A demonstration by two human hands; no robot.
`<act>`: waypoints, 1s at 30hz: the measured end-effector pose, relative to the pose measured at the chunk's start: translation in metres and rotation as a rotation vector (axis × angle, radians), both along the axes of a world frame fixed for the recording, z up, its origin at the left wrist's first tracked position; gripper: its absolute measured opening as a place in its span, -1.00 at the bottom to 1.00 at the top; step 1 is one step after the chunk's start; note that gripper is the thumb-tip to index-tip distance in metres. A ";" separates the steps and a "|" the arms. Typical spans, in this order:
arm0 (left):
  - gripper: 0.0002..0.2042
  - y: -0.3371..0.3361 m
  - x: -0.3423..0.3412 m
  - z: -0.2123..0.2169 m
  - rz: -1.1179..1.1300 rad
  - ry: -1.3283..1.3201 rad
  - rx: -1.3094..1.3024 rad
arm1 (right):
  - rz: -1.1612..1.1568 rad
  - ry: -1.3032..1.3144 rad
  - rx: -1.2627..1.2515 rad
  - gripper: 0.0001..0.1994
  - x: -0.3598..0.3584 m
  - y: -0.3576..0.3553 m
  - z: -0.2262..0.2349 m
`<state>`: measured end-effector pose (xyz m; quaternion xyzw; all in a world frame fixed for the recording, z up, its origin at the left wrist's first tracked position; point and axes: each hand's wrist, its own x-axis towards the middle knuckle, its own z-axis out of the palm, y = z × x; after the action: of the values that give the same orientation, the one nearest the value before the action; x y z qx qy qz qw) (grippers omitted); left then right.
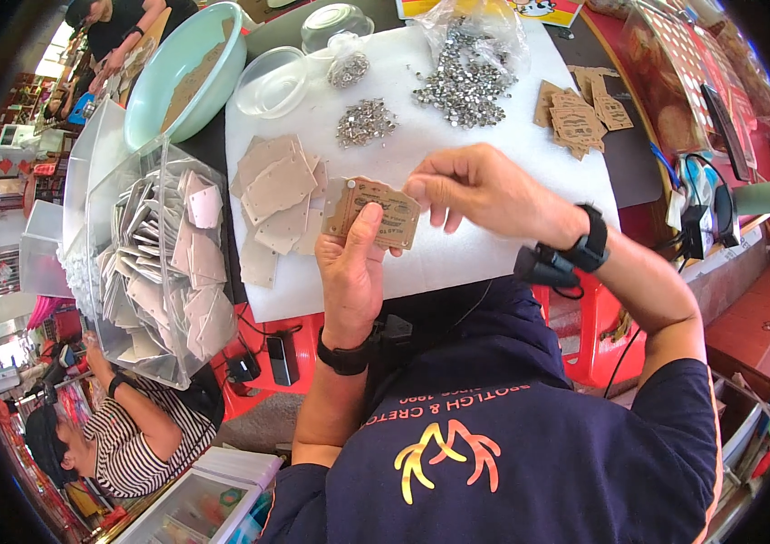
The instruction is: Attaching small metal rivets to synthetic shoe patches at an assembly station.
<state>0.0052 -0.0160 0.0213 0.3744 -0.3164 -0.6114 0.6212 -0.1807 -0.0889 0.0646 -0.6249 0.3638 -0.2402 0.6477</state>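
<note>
My left hand (357, 272) is closed on a small brown printed cardboard piece (370, 215), thumb across its front. A round silvery fastener shows at its upper left corner, and small holes show near other corners. At the piece's right corner, the thumb and forefinger of my right hand (471, 186) are pinched together; whatever is between them is too small to make out. Left of my hands lies a loose pile of plain grey-brown cardboard pieces (278, 186). Beyond them is a small heap of silvery metal fasteners (366, 122).
A larger heap of metal fasteners (466, 86) spills from a clear bag at the back. Printed cardboard pieces (577, 122) lie at the right. On the left stand a clear bin (182, 349) of cardboard pieces and a pale green basin (142, 113). Another person (145, 426) sits at lower left.
</note>
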 end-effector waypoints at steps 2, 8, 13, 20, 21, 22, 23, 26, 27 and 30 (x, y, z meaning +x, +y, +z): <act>-0.78 0.002 0.008 -0.004 -0.013 -0.038 0.024 | -0.030 0.151 -0.231 -0.76 0.001 -0.018 0.002; -0.79 0.008 0.013 -0.007 -0.098 -0.117 0.051 | 0.048 0.348 -0.760 -0.85 0.017 -0.068 -0.018; -0.78 0.008 0.015 -0.008 -0.108 -0.122 0.067 | 0.037 0.460 -0.956 -0.85 0.038 -0.075 -0.035; -0.78 0.007 0.017 -0.009 -0.124 -0.124 0.052 | 0.068 0.689 -0.994 -0.84 0.051 -0.076 -0.038; -0.78 0.006 0.017 -0.009 -0.123 -0.124 0.048 | 0.067 0.722 -1.012 -0.85 0.053 -0.077 -0.039; -0.78 0.006 0.016 -0.008 -0.124 -0.124 0.047 | 0.067 0.755 -1.030 -0.87 0.053 -0.077 -0.040; -0.78 0.006 0.015 -0.008 -0.119 -0.119 0.047 | 0.065 0.756 -1.030 -0.87 0.052 -0.077 -0.040; -0.78 0.006 0.016 -0.009 -0.113 -0.112 0.048 | 0.085 0.762 -0.958 -0.88 0.046 -0.075 -0.035; -0.78 0.006 0.017 -0.009 -0.116 -0.107 0.046 | 0.091 0.692 -0.922 -0.87 0.041 -0.074 -0.031; -0.79 0.004 0.016 -0.006 -0.104 -0.078 0.054 | 0.105 0.629 -0.860 -0.86 0.024 -0.072 -0.020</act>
<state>0.0210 -0.0122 0.0157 0.3977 -0.3427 -0.6363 0.5653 -0.1564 -0.1607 0.0448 -0.8931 0.3773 -0.1359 0.2040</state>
